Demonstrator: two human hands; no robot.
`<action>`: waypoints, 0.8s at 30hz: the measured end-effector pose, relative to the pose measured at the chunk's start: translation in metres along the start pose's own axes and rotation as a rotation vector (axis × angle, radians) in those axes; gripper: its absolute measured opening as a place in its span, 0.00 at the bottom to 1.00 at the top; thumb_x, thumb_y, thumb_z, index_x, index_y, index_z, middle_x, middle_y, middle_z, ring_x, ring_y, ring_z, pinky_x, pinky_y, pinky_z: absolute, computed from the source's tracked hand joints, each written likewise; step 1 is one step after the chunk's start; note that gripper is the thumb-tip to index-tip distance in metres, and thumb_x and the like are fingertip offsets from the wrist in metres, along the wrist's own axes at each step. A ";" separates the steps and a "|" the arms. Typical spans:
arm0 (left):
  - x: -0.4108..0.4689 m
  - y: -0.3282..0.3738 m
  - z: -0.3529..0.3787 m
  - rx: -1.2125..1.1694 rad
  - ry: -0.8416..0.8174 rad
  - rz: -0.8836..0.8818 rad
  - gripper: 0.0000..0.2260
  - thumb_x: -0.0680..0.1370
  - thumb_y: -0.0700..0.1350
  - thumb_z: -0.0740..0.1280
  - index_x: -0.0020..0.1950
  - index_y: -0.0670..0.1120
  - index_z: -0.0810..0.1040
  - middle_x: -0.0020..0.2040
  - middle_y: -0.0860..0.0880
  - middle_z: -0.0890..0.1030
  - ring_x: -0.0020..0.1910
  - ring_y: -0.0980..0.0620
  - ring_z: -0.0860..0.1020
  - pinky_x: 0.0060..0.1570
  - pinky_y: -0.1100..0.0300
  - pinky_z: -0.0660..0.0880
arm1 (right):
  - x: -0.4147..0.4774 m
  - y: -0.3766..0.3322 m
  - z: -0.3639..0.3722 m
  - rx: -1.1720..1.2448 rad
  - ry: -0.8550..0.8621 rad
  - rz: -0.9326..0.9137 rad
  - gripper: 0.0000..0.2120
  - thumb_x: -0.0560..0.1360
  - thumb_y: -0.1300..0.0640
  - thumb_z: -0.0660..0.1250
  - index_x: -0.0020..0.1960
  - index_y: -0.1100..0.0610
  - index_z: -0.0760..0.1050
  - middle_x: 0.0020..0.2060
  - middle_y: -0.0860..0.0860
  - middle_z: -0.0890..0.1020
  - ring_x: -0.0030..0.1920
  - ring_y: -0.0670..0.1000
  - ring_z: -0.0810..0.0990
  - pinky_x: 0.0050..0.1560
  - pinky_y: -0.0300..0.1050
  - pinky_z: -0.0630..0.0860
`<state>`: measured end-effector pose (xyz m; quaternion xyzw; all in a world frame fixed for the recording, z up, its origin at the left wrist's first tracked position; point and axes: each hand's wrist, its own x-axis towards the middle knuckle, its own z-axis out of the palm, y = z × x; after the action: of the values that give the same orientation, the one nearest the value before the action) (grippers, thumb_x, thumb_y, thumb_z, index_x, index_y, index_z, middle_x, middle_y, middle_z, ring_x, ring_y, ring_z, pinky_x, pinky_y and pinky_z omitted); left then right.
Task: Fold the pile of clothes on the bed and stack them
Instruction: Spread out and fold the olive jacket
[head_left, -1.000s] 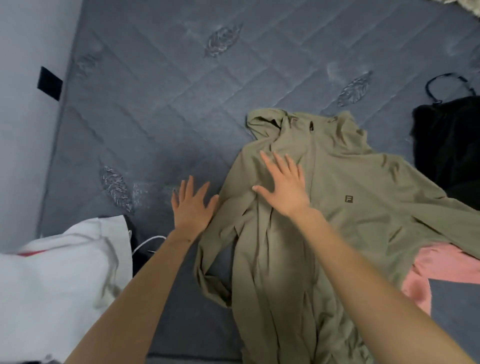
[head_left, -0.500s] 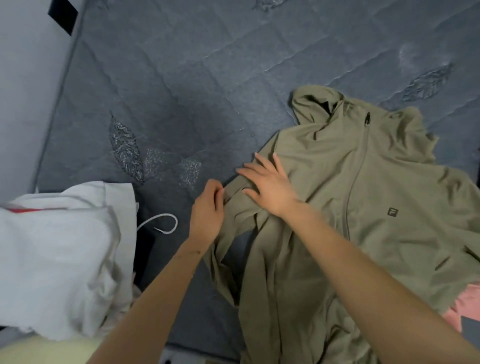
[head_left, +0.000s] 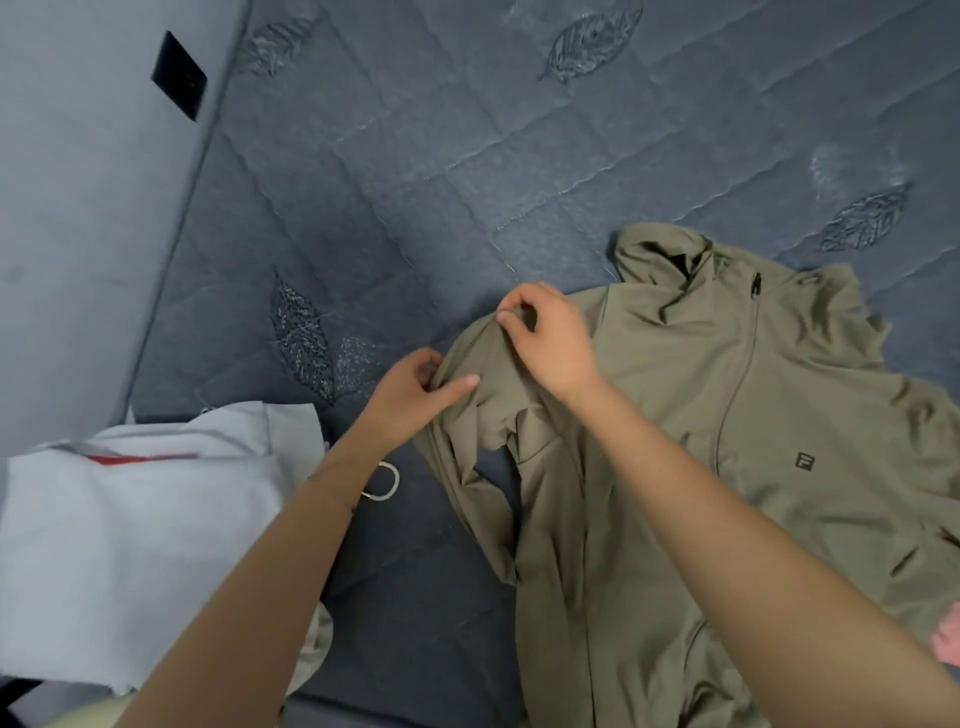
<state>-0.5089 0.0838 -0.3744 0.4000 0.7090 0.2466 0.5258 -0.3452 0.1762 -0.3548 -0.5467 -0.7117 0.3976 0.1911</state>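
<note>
Olive jacket (head_left: 779, 395) flat on bed (head_left: 467, 156); left hand (head_left: 415, 397), right hand (head_left: 553, 343) grips pinch its shoulder.

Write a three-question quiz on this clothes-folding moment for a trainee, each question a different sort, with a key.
1. True or false: the right hand lies flat on the jacket.
2. What lies on the bed on the far side of the left hand from the jacket? A. white clothes B. a black bag C. a pillow
3. Fill in: the jacket's zip is ___ (open or closed).

Key
1. False: it pinches the fabric near the shoulder, and the left hand grips the fabric beside it.
2. A
3. Closed
</note>
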 end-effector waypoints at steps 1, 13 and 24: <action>0.000 -0.004 -0.005 0.020 -0.055 0.009 0.10 0.76 0.47 0.72 0.39 0.46 0.73 0.34 0.52 0.76 0.34 0.58 0.74 0.38 0.61 0.70 | 0.000 0.000 0.003 -0.039 -0.050 0.007 0.02 0.76 0.62 0.66 0.46 0.58 0.78 0.45 0.51 0.82 0.51 0.53 0.78 0.66 0.47 0.63; -0.009 -0.012 -0.031 -0.204 -0.210 -0.163 0.08 0.79 0.38 0.65 0.41 0.47 0.77 0.37 0.53 0.79 0.38 0.57 0.76 0.41 0.61 0.72 | 0.013 -0.040 0.039 0.020 -0.436 0.075 0.11 0.76 0.56 0.70 0.36 0.57 0.74 0.33 0.49 0.76 0.36 0.46 0.72 0.42 0.45 0.67; -0.003 -0.025 -0.060 0.276 0.266 -0.203 0.09 0.78 0.38 0.62 0.56 0.36 0.72 0.52 0.36 0.78 0.51 0.39 0.76 0.49 0.51 0.69 | 0.012 -0.043 0.042 0.203 0.022 0.220 0.12 0.78 0.56 0.67 0.37 0.56 0.72 0.30 0.47 0.68 0.32 0.45 0.65 0.36 0.35 0.64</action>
<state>-0.5724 0.0714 -0.3728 0.3588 0.8357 0.1438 0.3902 -0.4056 0.1691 -0.3490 -0.6036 -0.6014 0.4801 0.2086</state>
